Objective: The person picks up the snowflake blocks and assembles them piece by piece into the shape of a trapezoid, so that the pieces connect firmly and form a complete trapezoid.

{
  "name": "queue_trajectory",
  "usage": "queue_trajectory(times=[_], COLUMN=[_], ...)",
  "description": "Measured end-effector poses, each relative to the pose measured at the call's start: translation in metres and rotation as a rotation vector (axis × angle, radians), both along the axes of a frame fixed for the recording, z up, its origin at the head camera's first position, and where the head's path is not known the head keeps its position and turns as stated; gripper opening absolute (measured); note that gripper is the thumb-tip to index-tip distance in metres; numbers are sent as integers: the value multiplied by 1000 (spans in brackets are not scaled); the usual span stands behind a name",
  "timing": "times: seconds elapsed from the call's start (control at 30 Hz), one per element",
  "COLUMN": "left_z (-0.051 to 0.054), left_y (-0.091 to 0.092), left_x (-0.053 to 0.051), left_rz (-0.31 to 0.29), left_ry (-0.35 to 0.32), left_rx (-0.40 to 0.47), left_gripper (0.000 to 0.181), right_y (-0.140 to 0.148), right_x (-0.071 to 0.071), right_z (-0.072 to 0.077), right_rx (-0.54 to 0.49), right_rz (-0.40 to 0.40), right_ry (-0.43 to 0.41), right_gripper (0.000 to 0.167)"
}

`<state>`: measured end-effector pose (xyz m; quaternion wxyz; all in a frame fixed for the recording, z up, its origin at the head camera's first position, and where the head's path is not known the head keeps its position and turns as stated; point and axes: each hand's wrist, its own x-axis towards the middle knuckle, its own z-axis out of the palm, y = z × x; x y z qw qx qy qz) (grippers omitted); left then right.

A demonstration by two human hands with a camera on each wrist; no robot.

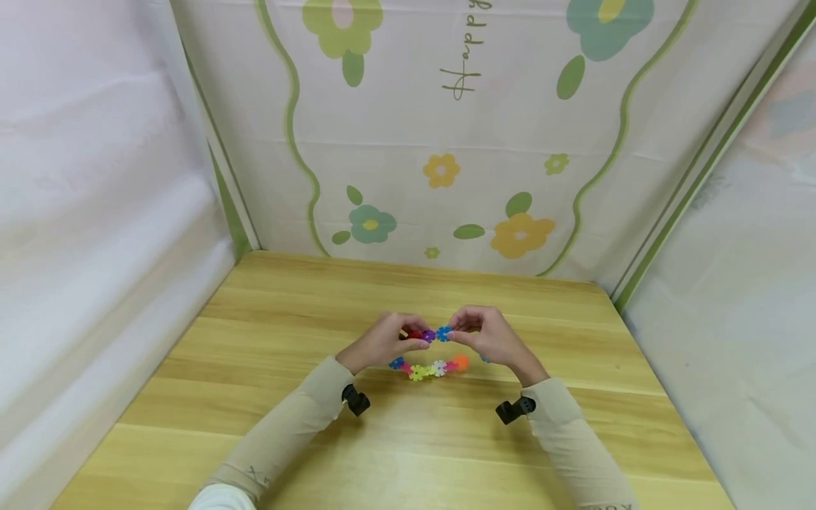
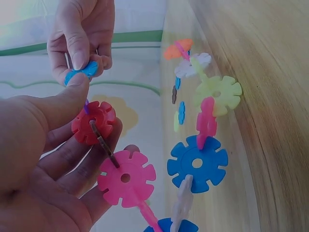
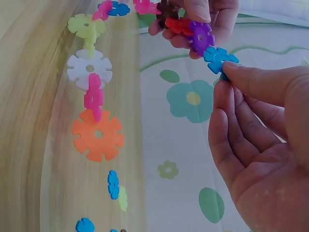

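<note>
Left hand (image 1: 385,338): thumb and fingers pinching the raised end of the chain (image 1: 417,372) of notched flower discs, at the red disc (image 2: 94,123) and the purple disc (image 3: 201,38). Right hand (image 1: 487,336): thumb and fingertips pinching a light-blue disc (image 3: 219,60), remaining fingers loosely curled.

Key relation: the light-blue disc lies just right of the purple disc, between the two hands and on a roughly left–right line with it. The right hand comes at the join from the right, the left hand from the left; each is nearest its own piece. The two discs appear to meet at their edges (whether slot sits in slot, I cannot tell). The light-blue disc looks tilted relative to the purple one, so I judge that slot alignment is what matters.

Rest of chain: from the left hand it bends to the left and near, through a pink disc (image 2: 126,179) and a blue disc (image 2: 197,163), then runs right along the worktop (image 1: 414,453) past a white disc (image 3: 90,69) to the orange disc (image 3: 98,135), its other end, on the near side of the hands.

Loose, right of the orange disc: a small blue piece (image 3: 113,184) and a yellow piece (image 3: 123,198), just beside each other.
</note>
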<state>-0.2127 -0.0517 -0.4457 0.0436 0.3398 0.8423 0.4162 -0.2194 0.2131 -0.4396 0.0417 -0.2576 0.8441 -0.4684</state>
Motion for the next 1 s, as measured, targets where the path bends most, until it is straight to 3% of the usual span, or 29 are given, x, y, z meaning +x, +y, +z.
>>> queue_trajectory(times=[0.43, 0.6, 0.93, 1.0], left_z=[-4, -5, -3, -4], left_y=[8, 8, 6, 8], left_x=[-2, -2, -3, -5], left_rz=[50, 39, 7, -4], left_ry=[25, 48, -32, -42], left_rx=[-47, -87, -62, -51], left_gripper=[16, 15, 37, 34], right_y=[-14, -16, -11, -11], right_x=[-1, -2, -9, -10], right_z=[0, 2, 5, 4], right_rx=[61, 83, 54, 45], right_rz=[2, 24, 72, 84], right_ry=[70, 80, 29, 21], right_gripper=[5, 6, 4, 4])
